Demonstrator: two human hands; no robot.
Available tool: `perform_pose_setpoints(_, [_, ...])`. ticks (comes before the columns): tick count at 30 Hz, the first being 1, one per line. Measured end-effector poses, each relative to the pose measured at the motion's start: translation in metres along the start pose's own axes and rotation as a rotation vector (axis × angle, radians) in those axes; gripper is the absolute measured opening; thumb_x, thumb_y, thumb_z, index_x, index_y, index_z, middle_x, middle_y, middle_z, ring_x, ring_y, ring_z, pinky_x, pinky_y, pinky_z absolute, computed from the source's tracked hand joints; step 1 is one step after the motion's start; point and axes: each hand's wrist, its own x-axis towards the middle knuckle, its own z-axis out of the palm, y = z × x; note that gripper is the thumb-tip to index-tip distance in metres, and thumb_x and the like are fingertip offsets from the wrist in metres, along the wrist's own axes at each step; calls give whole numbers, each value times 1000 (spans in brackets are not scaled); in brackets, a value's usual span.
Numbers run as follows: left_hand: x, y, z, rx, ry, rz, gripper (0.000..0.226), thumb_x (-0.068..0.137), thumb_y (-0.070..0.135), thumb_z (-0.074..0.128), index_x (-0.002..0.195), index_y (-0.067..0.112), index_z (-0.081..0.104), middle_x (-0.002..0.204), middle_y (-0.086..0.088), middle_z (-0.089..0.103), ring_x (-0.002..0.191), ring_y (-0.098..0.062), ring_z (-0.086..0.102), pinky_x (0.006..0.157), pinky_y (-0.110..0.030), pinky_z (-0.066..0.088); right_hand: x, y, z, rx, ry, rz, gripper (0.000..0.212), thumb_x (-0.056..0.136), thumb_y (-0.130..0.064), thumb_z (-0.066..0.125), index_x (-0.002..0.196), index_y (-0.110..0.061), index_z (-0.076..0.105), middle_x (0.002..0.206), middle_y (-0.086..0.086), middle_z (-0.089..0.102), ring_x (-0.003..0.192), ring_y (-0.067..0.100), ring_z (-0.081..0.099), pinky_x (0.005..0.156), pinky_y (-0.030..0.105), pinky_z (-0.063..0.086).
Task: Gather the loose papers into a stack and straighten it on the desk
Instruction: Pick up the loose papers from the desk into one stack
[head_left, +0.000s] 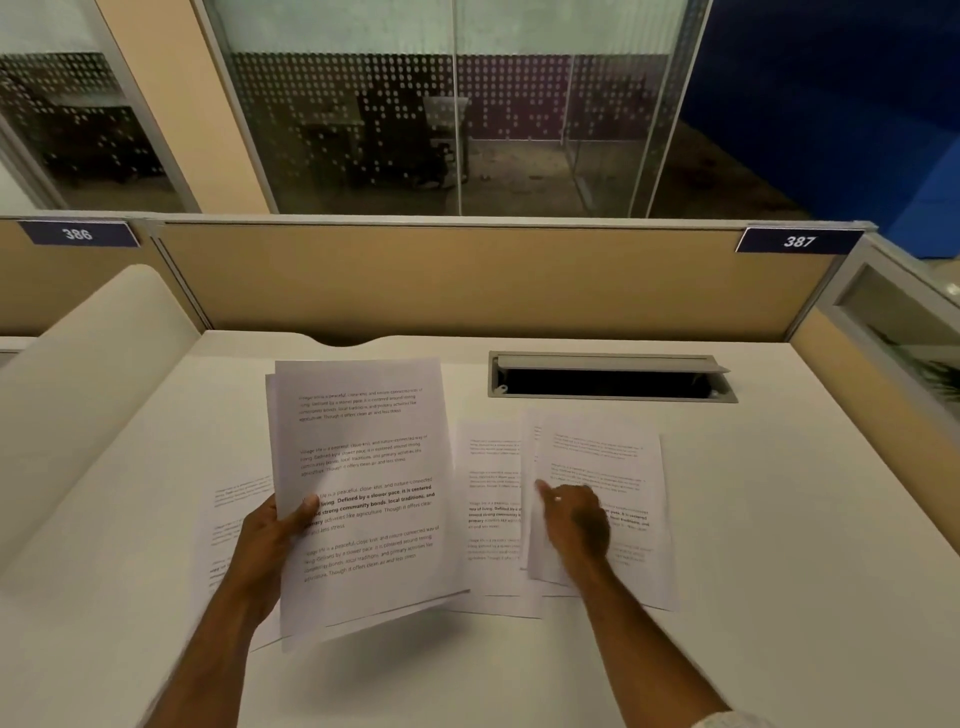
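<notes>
My left hand (278, 535) grips a small stack of printed sheets (363, 467) by its left edge, thumb on top, lifted above the white desk (779, 571). One more sheet (228, 519) lies flat under it at the left, mostly hidden. My right hand (574, 519) rests palm down on the overlapping sheets at the right (613, 462), whose left edge is lifted a little. Whether its fingers pinch that edge I cannot tell. Another sheet (491, 499) lies flat between the two groups, partly covered.
A grey cable hatch (610, 376) with its lid open is set into the desk behind the papers. A tan partition (467, 280) closes the back, a curved white divider (93, 364) the left, and a low wall the right.
</notes>
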Motion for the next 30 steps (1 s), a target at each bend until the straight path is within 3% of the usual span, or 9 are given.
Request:
perform_pose_setpoints(3, [2, 1, 1, -6, 8, -3, 18, 94, 19, 61, 111, 18, 66, 101, -17, 78, 85, -43, 75, 77, -63, 59, 22, 36, -20, -43, 154, 258, 45, 96, -42, 49, 123, -8, 60, 125, 20, 55, 112, 35, 55, 93, 46, 49])
perform_pose_setpoints(5, [4, 1, 1, -11, 10, -2, 19, 94, 20, 61, 113, 18, 66, 103, -19, 78, 88, -45, 74, 79, -66, 57, 35, 63, -28, -46, 141, 454, 62, 85, -47, 64, 129, -4, 50, 132, 24, 46, 120, 40, 46, 99, 52, 42])
perform_pose_setpoints(8, [4, 0, 2, -11, 20, -3, 20, 94, 21, 61, 113, 17, 66, 102, -19, 78, 89, -47, 74, 80, -68, 56, 47, 80, -27, -42, 22, 540, 88, 69, -52, 79, 133, -5, 42, 137, 23, 42, 126, 40, 42, 101, 54, 39])
perform_pose_setpoints(12, [4, -3, 1, -18, 34, -9, 21, 94, 18, 61, 114, 16, 66, 103, -20, 77, 90, -47, 73, 82, -68, 55, 63, 81, -21, 52, -57, 576, 78, 63, -39, 85, 122, -8, 44, 125, 19, 51, 116, 38, 48, 100, 51, 40])
perform_pose_setpoints(15, [3, -4, 1, -24, 36, -10, 20, 94, 17, 60, 113, 17, 66, 101, -18, 78, 87, -44, 75, 77, -63, 59, 81, 92, -13, 210, -135, 591, 73, 43, -27, 85, 107, -6, 57, 100, 16, 66, 95, 38, 61, 90, 51, 52])
perform_pose_setpoints(17, [2, -4, 2, -34, 40, -7, 18, 94, 17, 60, 111, 17, 66, 98, -17, 79, 83, -42, 75, 73, -59, 61, 85, 97, -14, 277, -147, 564, 58, 47, -22, 83, 99, -3, 67, 91, 18, 70, 84, 37, 67, 83, 50, 58])
perform_pose_setpoints(20, [2, -3, 1, -41, 41, -11, 21, 94, 17, 60, 114, 15, 66, 102, -20, 78, 88, -46, 74, 78, -64, 58, 75, 75, -41, 438, -82, 355, 38, 76, -17, 77, 110, -3, 68, 106, 17, 72, 90, 36, 68, 84, 44, 58])
perform_pose_setpoints(24, [3, 1, 1, -44, 44, -9, 23, 93, 17, 62, 115, 13, 65, 104, -23, 76, 94, -49, 72, 84, -67, 55, 59, 47, -88, 696, -74, 89, 30, 86, -19, 72, 114, -11, 67, 107, 12, 73, 92, 35, 70, 88, 52, 57])
perform_pose_setpoints(30, [2, 14, 3, -69, 32, 5, 32, 91, 18, 66, 121, 11, 63, 107, -21, 76, 94, -45, 73, 81, -61, 58, 12, 0, -136, 979, -345, -115, 29, 85, -22, 73, 112, -14, 68, 101, 9, 78, 91, 34, 74, 82, 52, 59])
